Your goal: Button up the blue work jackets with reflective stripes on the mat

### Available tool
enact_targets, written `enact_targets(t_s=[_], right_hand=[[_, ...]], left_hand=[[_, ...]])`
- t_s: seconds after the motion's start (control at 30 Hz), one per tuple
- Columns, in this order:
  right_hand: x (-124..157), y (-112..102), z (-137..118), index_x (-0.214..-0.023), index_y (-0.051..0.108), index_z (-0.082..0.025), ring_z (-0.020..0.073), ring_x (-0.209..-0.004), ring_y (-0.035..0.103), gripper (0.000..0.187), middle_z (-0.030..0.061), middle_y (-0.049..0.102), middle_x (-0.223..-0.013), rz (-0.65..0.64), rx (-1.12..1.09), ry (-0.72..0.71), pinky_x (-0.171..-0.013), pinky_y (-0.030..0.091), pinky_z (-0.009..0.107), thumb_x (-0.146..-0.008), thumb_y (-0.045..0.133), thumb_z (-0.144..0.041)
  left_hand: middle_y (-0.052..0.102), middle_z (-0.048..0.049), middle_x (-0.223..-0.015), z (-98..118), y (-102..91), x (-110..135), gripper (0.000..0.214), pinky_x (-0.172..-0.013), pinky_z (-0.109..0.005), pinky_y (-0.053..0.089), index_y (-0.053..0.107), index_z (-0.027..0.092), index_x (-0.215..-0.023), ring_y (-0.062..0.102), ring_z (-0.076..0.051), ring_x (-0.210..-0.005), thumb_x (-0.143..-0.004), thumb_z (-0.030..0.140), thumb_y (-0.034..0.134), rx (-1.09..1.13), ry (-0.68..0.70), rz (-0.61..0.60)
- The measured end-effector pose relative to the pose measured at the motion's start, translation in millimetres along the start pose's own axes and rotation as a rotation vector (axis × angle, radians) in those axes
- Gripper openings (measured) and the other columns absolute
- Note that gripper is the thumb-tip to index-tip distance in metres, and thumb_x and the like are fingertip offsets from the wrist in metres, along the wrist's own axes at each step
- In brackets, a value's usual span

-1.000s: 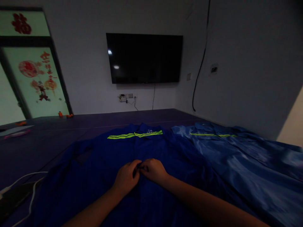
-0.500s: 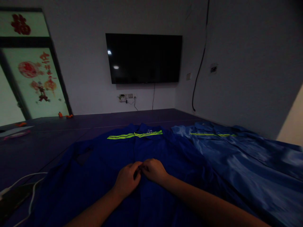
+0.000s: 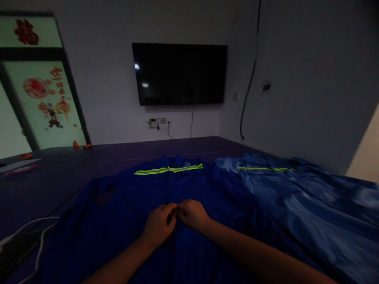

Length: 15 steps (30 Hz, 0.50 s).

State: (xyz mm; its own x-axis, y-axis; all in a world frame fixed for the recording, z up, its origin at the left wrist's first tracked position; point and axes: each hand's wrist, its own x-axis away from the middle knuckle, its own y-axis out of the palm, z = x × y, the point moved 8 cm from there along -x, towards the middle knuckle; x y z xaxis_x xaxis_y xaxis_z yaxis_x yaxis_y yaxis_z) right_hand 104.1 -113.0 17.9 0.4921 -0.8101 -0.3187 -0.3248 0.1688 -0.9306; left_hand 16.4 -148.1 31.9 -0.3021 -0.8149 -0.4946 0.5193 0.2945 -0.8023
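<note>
Dark blue jacket [image 3: 124, 205], spread flat and front up, lies directly beneath the fingers and extends away from them on every side. Its cloth is matte and woven, with soft creases. Left hand [image 3: 158, 227] and right hand [image 3: 192, 215] meet knuckle to knuckle on the centre front line. The fingers [image 3: 171, 208] of both hands are curled inward and pressed together, the tips pinching a small fold of the jacket's fabric at the front closure. What lies inside the pinch is hidden in the dim light.

Beyond the fingertips, a yellow-green reflective stripe [image 3: 168, 169] crosses the jacket's chest in a narrow straight band. To the right of the fingers lies a lighter blue jacket [image 3: 296, 197], glossy and rippled, touching the dark one along its edge and bearing a like stripe. Both garments rest on a dark purple mat [image 3: 59, 173], smooth and flat. Left of the fingers and nearer the person, a thin white cable [image 3: 26, 227] loops over the mat. Far beyond the fingers, a black rectangular television [image 3: 180, 74] hangs on a pale wall, with a wall socket [image 3: 158, 120] below it.
</note>
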Motion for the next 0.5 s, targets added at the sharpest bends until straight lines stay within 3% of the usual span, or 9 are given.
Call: enact_targets(t_s=[0.2, 0.37, 0.5], right_hand=[[0, -1, -4, -0.085, 0.065, -0.022, 0.0144, -0.078, 0.061, 0.022, 0.0017, 0.068, -0.086, -0.019, -0.034, -0.033, -0.059, 0.035, 0.022, -0.081, 0.044, -0.026], [2, -5, -2, -0.089, 0.065, -0.022, 0.0128, -0.077, 0.061, 0.023, 0.0007, 0.068, -0.087, -0.005, -0.21, -0.033, -0.062, 0.037, 0.021, -0.083, 0.043, -0.025], [8, -17, -2, -0.087, 0.065, -0.017, 0.0112, -0.066, 0.06, 0.028, 0.0018, 0.067, -0.076, -0.019, -0.355, -0.002, -0.059, 0.038, 0.02, -0.086, 0.038, -0.024]], left_hand=[[0.063, 0.0001, -0.068, -8, -2.3, -3, 0.011, -0.059, -0.022, 0.038, 0.056, 0.02, -0.074, 0.058, -0.013, -0.065, -0.075, 0.021, 0.046, 0.033, -0.067, -0.01], [0.054, 0.0021, -0.053, -14, -6.2, -2, 0.024, -0.052, -0.021, 0.032, 0.052, 0.017, -0.058, 0.05, -0.01, -0.052, -0.077, 0.03, 0.045, 0.092, -0.112, 0.025], [0.049, 0.003, -0.049, -21, -7.1, 3, 0.029, -0.048, -0.02, 0.029, 0.05, 0.016, -0.052, 0.045, -0.009, -0.048, -0.076, 0.031, 0.044, 0.174, -0.192, -0.001]])
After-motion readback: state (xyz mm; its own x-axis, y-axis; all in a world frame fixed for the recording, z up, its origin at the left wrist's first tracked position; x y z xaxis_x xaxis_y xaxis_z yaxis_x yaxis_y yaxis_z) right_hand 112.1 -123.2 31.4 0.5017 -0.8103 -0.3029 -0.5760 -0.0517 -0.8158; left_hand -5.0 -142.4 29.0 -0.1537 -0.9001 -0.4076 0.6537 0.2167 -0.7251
